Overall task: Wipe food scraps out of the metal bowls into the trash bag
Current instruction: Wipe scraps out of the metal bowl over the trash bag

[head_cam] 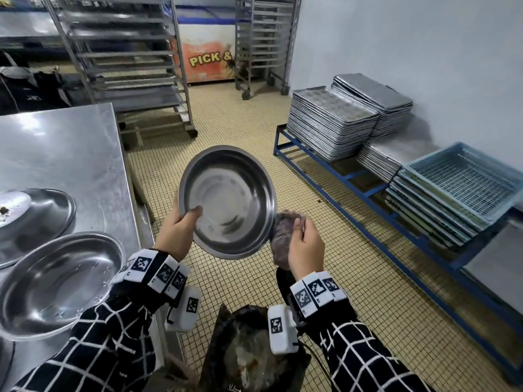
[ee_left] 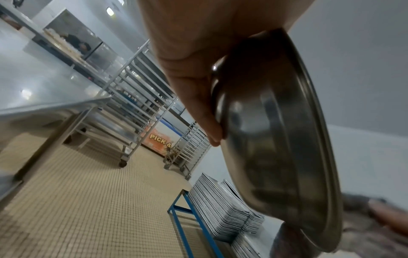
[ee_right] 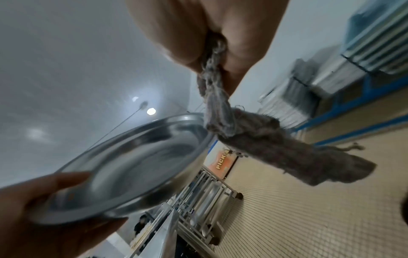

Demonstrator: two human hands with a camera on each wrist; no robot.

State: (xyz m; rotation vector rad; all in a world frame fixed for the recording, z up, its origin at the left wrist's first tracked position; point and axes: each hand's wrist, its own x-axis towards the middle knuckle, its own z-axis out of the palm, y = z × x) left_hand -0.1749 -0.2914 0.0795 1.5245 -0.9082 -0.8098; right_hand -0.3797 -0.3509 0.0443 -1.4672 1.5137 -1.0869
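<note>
My left hand (head_cam: 181, 230) grips the rim of a metal bowl (head_cam: 229, 199), thumb inside and fingers (ee_left: 205, 111) behind, holding it tilted over the floor. Its inside (ee_right: 141, 160) looks wiped, with a small dark smear low down. My right hand (head_cam: 304, 244) holds a crumpled grey-purple rag (head_cam: 280, 233) just outside the bowl's right rim; the rag (ee_right: 260, 139) hangs from my fingers. Below both hands lies the dark trash bag (head_cam: 249, 352) with scraps inside.
A steel table (head_cam: 65, 154) at left carries a second bowl (head_cam: 56, 281) and another dish (head_cam: 34, 210) with scraps. Stacked baking trays (head_cam: 334, 123) and blue crates (head_cam: 464, 182) sit on a low blue rack at right. Wheeled tray racks (head_cam: 127, 58) stand behind.
</note>
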